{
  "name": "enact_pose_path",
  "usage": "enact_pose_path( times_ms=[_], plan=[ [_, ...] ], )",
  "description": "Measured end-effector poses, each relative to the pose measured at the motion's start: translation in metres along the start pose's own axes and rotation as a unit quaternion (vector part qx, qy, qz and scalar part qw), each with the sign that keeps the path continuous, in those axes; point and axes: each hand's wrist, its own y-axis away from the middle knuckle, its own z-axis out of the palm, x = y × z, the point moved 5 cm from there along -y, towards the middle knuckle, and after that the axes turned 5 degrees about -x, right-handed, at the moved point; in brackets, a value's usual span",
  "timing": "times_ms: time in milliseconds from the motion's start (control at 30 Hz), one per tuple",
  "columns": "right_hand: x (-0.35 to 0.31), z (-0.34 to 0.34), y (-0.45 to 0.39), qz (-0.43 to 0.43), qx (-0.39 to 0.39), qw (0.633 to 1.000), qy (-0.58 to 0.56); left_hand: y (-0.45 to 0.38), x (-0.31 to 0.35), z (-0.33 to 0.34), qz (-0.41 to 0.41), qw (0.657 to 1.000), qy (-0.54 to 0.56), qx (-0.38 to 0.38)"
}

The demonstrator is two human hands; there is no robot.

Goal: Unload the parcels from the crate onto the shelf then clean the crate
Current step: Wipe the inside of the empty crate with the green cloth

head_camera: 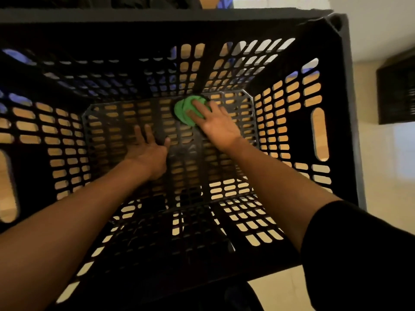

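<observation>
The black slotted crate (292,104) fills nearly the whole view, seen from straight above, its four perforated walls sloping down to a slotted floor. No parcels lie in it; the only loose thing inside is a green cloth (186,110), bunched up on the floor near the far wall, a little right of the middle. Through the slots, pale wood-coloured floor shows beneath and around the crate.

Both arms reach down inside. The right hand (216,124) lies flat on top of the cloth, fingers straight and a little apart, pressing it against the crate floor; two fingertips show on the green, and the cloth sticks out past them on the far-left side. The left hand (149,151) rests palm-down on the bare crate floor, just left of the middle, fingers spread and thumb out to the right. It holds nothing and sits near the right hand without touching it or the cloth.

A black sleeve (359,254) covers the right upper arm. Off to the right, on a pale tiled floor, stands a second dark crate (397,93), partly out of view.
</observation>
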Motion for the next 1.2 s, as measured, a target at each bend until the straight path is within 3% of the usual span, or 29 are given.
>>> enact_pose_path(
  times_ms=[233,533,667,800,933,1033,1200],
  plan=[
    [0.062,-0.005,0.006,0.093,-0.041,0.983,0.155,-0.004,0.002,0.0,0.01,1.0,-0.013,0.012],
    [0.05,-0.007,0.009,0.169,-0.1,0.972,0.132,0.001,0.003,-0.007,0.022,1.0,-0.008,-0.003],
    [0.067,-0.006,0.035,0.257,-0.149,0.948,0.119,0.003,0.004,-0.007,0.02,1.0,-0.006,-0.005],
    [0.074,-0.012,0.038,0.254,-0.169,0.95,0.062,0.002,0.004,-0.005,0.025,1.0,-0.004,-0.001],
    [0.063,-0.026,0.036,0.246,-0.047,0.964,-0.087,0.0,0.003,-0.005,0.029,0.999,0.011,-0.006],
    [0.05,-0.025,0.03,0.176,0.012,0.98,-0.087,-0.001,0.002,-0.004,0.03,0.999,0.015,-0.004],
    [0.042,-0.003,0.017,0.141,-0.038,0.989,-0.038,-0.002,0.003,-0.003,0.03,0.999,0.016,-0.003]
  ],
)
